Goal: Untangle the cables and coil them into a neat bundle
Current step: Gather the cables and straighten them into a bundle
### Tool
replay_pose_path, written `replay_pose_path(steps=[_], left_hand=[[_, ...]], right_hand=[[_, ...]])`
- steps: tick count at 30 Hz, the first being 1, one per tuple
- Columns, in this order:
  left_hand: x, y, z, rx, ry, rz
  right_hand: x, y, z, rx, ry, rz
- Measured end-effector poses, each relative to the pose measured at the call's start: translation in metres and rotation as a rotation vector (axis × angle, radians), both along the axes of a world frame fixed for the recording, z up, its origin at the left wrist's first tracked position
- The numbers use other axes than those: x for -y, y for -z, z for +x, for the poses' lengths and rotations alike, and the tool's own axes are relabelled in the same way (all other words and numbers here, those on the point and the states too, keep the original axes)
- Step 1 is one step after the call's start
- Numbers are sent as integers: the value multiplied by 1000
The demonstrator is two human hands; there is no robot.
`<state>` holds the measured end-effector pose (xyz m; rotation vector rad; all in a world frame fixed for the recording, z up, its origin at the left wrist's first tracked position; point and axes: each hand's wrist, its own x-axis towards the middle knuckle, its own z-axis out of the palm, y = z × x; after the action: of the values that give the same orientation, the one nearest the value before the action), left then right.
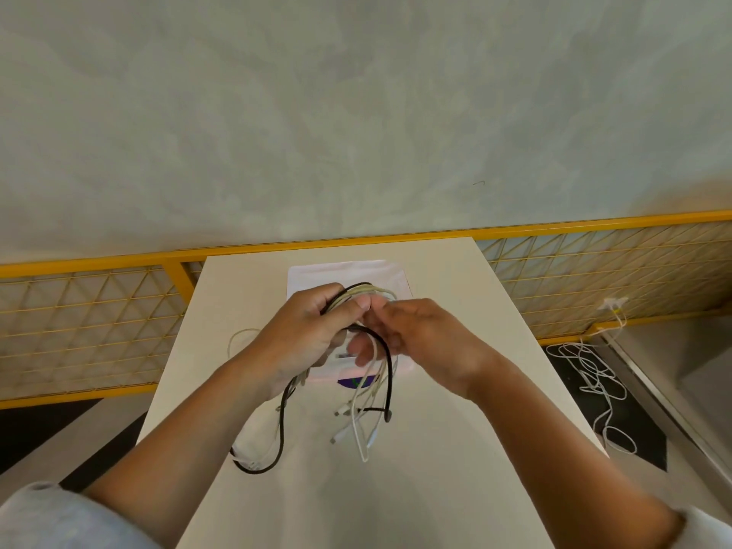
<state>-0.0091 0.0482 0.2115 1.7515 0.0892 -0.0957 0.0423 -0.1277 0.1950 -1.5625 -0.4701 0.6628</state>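
- Left hand [305, 334] closed around gathered loops of cables [356, 295], held above table [475, 350].
- Right hand [416, 334] pinching at strands just beside left thumb; exact strand hard to tell.
- Loose ends and black cable [390, 374] hanging below both hands, plugs resting on table.
- Likely mid-coiling, tangle partly sorted.
- Next: feeding hanging tails into loops without snagging.

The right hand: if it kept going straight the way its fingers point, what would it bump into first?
Most likely the cable bundle held in the left hand. The right hand points left toward it, fingertips nearly there, though depth is hard to judge.
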Motion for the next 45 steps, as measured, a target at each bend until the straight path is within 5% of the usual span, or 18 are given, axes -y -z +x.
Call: replay_pose_path(steps=[5, 16, 34, 45], left_hand=[[-1, -3, 0, 53, 5, 117], [-16, -6, 0, -33, 96, 306], [-15, -5, 4, -12, 101, 457], [-19, -9, 1, 28, 253, 288]], right_hand=[[-1, 1, -2, -114, 2, 60], [30, -12, 12, 188, 86, -229], [59, 17, 29, 277, 244, -500], [35, -11, 15, 131, -177, -304]])
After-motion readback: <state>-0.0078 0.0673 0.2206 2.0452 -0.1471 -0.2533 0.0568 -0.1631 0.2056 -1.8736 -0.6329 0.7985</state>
